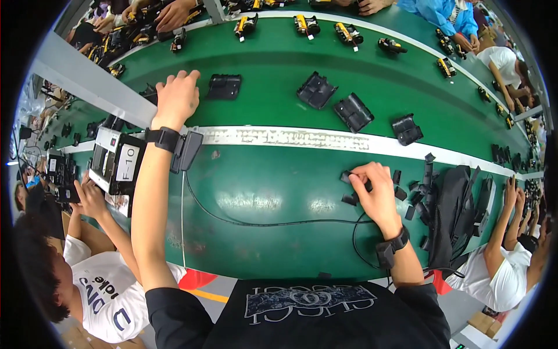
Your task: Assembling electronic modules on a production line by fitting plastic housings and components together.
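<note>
My left hand (177, 98) reaches out over the far green belt with its fingers curled down. Its grip is hidden from above; a dark plastic part (149, 92) shows just to its left, and a black plastic shell (224, 86) lies to its right. Near the middle right of the bench, my right hand (375, 189) pinches a small black piece (346, 176) between thumb and fingertips. Another small black piece (349, 199) lies on the green surface just below those fingertips. More small black pieces (400, 193) are scattered right of this hand.
Several black shells (353, 112) lie on the belt beyond a white rail (279, 138). A black bag (450, 209) rests at right. A grey post (87, 78) and a boxy device (118, 163) stand at left. A cable (279, 223) crosses the bench. Co-workers sit on both sides.
</note>
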A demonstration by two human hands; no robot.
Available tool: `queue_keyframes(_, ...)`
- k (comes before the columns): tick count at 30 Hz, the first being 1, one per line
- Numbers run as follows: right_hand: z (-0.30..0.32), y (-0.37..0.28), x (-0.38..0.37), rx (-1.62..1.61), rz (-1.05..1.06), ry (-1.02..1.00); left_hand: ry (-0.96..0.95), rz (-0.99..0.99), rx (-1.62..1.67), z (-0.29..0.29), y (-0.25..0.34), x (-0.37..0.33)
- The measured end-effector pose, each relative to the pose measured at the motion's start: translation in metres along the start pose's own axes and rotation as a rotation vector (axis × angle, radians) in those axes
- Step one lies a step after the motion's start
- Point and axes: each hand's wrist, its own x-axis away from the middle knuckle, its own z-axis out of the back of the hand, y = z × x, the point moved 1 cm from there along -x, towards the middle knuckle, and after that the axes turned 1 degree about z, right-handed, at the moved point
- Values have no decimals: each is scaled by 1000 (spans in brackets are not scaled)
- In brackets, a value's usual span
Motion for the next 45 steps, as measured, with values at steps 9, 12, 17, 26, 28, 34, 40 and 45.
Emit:
queue_keyframes(9, 1, -3, -5, -2, -2, -17, -76, -132, 277, -4, 34, -22)
queue_keyframes(12, 3, -17, -13, 101, 57, -7, -12, -115, 301, -5, 42, -18)
queue_keyframes(17, 19, -65, -33, 157, 221, -21, 91, -121, 312, -2, 56, 0)
queue_keyframes(26, 30, -59, -23, 25, 195, -238, 190, -139, 828, 12, 121, 52)
queue_keyframes(28, 31, -59, -46, 108, 245, -240, 137, -237, 887, 20, 139, 71)
queue_keyframes(34, 10, -51, -98, 180, 387, -244, 95, -265, 1145, 3, 158, 97)
queue_keyframes(40, -23, -49, -118, 171, 462, -268, 101, -317, 1166, -4, 153, 102)
queue_keyframes(45, -27, -47, -113, 316, 504, -257, 111, -290, 1194, -4, 155, 102)
